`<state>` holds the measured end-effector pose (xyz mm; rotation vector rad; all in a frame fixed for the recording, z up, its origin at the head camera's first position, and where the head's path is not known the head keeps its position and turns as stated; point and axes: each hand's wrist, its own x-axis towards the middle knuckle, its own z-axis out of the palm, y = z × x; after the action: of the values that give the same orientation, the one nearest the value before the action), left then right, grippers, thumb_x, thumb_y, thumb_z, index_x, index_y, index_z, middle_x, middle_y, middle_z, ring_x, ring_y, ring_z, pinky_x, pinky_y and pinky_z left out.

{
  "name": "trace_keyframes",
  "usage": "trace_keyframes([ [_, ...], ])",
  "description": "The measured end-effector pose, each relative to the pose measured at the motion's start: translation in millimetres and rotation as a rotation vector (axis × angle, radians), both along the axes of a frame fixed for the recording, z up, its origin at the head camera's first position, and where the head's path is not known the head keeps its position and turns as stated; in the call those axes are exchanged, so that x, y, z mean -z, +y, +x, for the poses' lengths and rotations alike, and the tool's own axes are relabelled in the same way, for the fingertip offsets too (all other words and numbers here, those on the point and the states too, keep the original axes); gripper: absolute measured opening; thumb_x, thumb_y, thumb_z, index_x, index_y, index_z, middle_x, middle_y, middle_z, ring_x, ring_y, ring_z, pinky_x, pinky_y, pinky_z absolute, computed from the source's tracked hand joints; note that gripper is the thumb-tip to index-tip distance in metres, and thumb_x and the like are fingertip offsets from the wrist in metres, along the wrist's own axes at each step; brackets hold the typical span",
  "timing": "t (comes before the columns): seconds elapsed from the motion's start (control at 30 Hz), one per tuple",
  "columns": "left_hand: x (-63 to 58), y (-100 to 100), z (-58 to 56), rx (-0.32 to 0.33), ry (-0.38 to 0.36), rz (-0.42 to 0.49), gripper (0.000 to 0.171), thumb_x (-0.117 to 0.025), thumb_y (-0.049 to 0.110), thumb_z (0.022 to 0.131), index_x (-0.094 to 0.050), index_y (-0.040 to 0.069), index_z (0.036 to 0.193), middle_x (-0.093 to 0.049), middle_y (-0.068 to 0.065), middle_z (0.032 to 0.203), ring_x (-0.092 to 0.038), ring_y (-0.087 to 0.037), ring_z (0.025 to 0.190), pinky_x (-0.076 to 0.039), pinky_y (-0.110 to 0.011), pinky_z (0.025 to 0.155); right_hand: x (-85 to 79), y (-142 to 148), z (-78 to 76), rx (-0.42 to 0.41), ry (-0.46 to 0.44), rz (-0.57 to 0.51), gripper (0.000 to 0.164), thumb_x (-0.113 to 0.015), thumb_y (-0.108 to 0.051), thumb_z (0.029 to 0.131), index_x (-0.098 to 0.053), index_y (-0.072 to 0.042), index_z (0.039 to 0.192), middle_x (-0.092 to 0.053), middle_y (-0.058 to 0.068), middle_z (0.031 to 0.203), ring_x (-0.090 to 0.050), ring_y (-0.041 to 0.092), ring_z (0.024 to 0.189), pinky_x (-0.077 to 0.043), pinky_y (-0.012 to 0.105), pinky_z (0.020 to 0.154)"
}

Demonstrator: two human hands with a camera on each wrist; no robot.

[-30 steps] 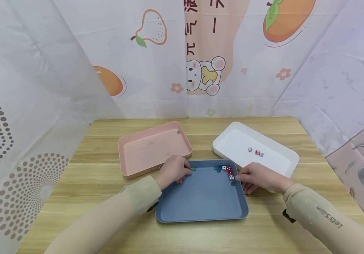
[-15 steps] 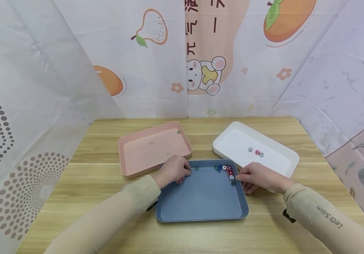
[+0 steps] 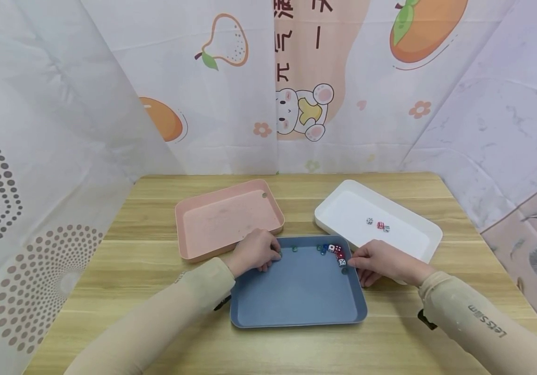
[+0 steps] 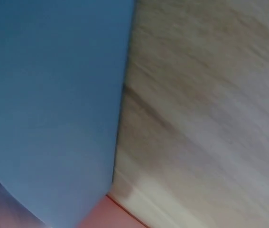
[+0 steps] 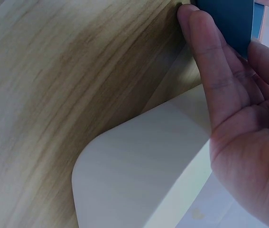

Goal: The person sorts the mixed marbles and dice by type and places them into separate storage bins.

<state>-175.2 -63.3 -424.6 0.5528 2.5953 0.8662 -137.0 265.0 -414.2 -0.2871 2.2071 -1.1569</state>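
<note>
In the head view, a blue tray [image 3: 298, 286] lies at the table's middle. My left hand [image 3: 256, 250] is over its back left corner, fingers bent down inside; what they hold, if anything, is hidden. Just right of those fingers lies a small green marble [image 3: 295, 249]. My right hand [image 3: 381, 260] grips the tray's right wall; in the right wrist view the thumb is at the inner side and the fingers [image 5: 205, 42] lie outside. Red and white dice [image 3: 338, 253] line the back right corner, with small blue and green glassy pieces [image 3: 323, 249] beside them.
Behind on the left stands a pink tray [image 3: 221, 219] with a small marble-like piece [image 3: 264, 195] near its far corner. A white tray [image 3: 343, 205] at the back right holds several dice [image 3: 381, 225]. Printed curtains [image 3: 230, 146] rise behind the wooden table [image 3: 123, 260].
The green marble has moved slowly to the right, away from my left fingers. Both hands have stayed nearly still, and the trays and dice keep their places.
</note>
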Motion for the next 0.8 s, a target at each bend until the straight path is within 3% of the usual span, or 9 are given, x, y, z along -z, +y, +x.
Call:
trace_keyframes([
  [0.37, -9.7, -11, -4.7, -0.001, -0.083, 0.137, 0.008, -0.075, 0.008, 0.093, -0.078, 0.002, 0.097, -0.067, -0.004, 0.061, -0.066, -0.016, 0.049, -0.059, -0.029, 0.048, 0.2, 0, -0.3, 0.006, -0.001, -0.006, 0.021, -0.064, -0.017, 0.102, -0.075, 0.0, 0.097, -0.072, 0.009, 0.08, -0.071, 0.024, 0.074, -0.066, 0.037, 0.07],
  [0.8, -41.2, -31, -24.2, -0.116, -0.106, 0.228, 0.017, -0.073, 0.01, 0.095, -0.076, 0.001, 0.109, -0.071, -0.013, 0.075, -0.069, -0.019, 0.058, -0.063, -0.035, 0.057, 1.0, -1, 0.0, 0.045, -0.038, -0.02, 0.02, -0.064, -0.014, 0.101, -0.075, 0.003, 0.099, -0.073, 0.01, 0.085, -0.072, 0.025, 0.077, -0.066, 0.038, 0.073],
])
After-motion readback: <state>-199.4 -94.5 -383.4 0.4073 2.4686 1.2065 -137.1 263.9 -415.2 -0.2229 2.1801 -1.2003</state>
